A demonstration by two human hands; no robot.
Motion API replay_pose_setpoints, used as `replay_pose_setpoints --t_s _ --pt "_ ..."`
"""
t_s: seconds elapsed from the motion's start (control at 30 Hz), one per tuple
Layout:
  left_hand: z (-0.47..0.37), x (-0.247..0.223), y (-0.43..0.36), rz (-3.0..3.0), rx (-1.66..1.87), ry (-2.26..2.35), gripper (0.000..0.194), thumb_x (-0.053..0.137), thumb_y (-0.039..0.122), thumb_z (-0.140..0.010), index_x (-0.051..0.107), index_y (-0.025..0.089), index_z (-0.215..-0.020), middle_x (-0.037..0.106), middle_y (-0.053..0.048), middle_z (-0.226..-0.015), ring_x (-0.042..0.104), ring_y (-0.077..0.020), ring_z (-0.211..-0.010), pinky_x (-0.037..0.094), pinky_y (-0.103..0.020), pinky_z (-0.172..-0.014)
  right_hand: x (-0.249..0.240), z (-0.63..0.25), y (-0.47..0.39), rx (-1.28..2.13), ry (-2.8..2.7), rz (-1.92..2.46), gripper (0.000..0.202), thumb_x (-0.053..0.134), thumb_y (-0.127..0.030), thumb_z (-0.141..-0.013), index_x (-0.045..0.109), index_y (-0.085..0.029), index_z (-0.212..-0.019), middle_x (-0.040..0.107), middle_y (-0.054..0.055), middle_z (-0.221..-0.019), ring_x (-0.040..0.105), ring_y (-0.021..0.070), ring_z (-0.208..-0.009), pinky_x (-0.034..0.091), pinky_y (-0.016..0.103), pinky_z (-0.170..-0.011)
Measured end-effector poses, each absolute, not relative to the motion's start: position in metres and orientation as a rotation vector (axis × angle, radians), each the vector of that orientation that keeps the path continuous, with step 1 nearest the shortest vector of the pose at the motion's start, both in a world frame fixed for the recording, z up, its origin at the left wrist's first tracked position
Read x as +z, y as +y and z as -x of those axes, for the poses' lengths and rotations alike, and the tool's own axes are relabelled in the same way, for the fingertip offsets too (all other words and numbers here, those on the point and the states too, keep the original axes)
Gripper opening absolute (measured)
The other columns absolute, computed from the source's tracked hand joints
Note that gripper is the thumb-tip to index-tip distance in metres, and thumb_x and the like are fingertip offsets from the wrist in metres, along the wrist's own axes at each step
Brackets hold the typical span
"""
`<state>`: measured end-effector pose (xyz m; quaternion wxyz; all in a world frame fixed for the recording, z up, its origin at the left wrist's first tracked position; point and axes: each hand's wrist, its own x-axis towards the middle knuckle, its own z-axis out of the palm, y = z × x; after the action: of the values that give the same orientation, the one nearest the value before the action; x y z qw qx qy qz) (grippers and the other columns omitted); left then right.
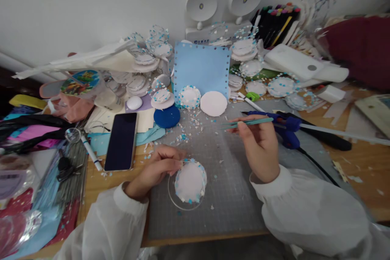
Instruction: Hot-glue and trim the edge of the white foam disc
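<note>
Near the front of the grey cutting mat (231,211), a white disc (190,181) edged with small blue and white pieces lies with a clear ring (183,208) around its lower side. My left hand (163,165) is closed at the upper left edge of the disc, pinching the ring. Teal tweezers (257,121) are in my right hand (260,148), their tips pointing left above the mat. Whether the tips hold a piece is too small to tell. Tiny blue and white pieces (183,137) are scattered between the hands and the discs behind.
A blue panel (201,69) stands behind two white discs (189,96) (213,103). A blue round lid (167,117) and a phone (121,142) lie left. A blue glue gun (288,136) with its cable is right of my right hand. Decorated discs (146,59) are stacked behind.
</note>
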<state>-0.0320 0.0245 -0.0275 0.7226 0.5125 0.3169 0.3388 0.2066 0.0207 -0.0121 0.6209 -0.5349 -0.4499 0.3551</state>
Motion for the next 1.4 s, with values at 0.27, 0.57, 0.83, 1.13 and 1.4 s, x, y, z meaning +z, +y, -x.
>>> replay_pose_setpoints --t_s 0.27,0.57,0.83,1.13,1.4 --pt "0.030 -0.025 0.024 -1.133 0.746 0.691 0.036 0.064 0.020 -0.073 0.045 0.015 -0.042 0.039 0.003 -0.046 0.038 -0.0116 -0.053 0.027 -0.029 -0.057 -0.009 -0.211 0.018 0.671 -1.163 1.195 0.015 0.063 -0.025 -0.084 0.052 -0.028 -0.093 0.064 0.004 -0.091 0.064 0.0193 -0.076 0.052 0.040 -0.073" --pt "0.030 -0.022 0.024 -1.136 0.709 0.716 0.038 0.064 0.023 -0.074 0.044 0.015 -0.043 0.039 0.002 -0.048 0.037 -0.0109 -0.052 0.024 -0.028 -0.054 -0.008 -0.222 0.022 0.358 -1.165 1.277 0.016 0.067 -0.028 -0.080 0.056 -0.027 -0.092 0.063 0.006 -0.093 0.066 0.0228 -0.083 0.053 0.040 -0.069" --pt "0.029 -0.021 0.025 -1.153 0.691 0.750 0.040 0.064 0.027 -0.073 0.043 0.015 -0.042 0.039 0.002 -0.046 0.038 -0.0106 -0.052 0.026 -0.027 -0.054 -0.016 -0.235 0.023 0.193 -1.409 1.567 0.013 0.065 -0.031 -0.081 0.055 -0.025 -0.085 0.060 0.003 -0.073 0.058 0.0186 -0.058 0.044 0.034 -0.054" --pt "0.029 -0.021 0.025 -1.170 0.677 0.746 0.039 0.063 0.026 -0.074 0.043 0.015 -0.043 0.039 0.002 -0.047 0.037 -0.0105 -0.052 0.025 -0.027 -0.054 -0.019 -0.234 0.025 0.163 -1.509 1.588 0.011 0.061 -0.028 -0.083 0.053 -0.023 -0.088 0.060 0.004 -0.076 0.056 0.0182 -0.059 0.043 0.033 -0.057" --pt "0.028 -0.021 0.025 -1.167 0.679 0.752 0.040 0.065 0.030 -0.073 0.043 0.015 -0.042 0.041 0.002 -0.047 0.039 -0.0109 -0.053 0.027 -0.027 -0.055 -0.018 -0.229 0.022 0.200 -1.527 1.590 0.011 0.064 -0.030 -0.082 0.058 -0.023 -0.088 0.062 0.003 -0.075 0.055 0.0165 -0.055 0.042 0.033 -0.058"
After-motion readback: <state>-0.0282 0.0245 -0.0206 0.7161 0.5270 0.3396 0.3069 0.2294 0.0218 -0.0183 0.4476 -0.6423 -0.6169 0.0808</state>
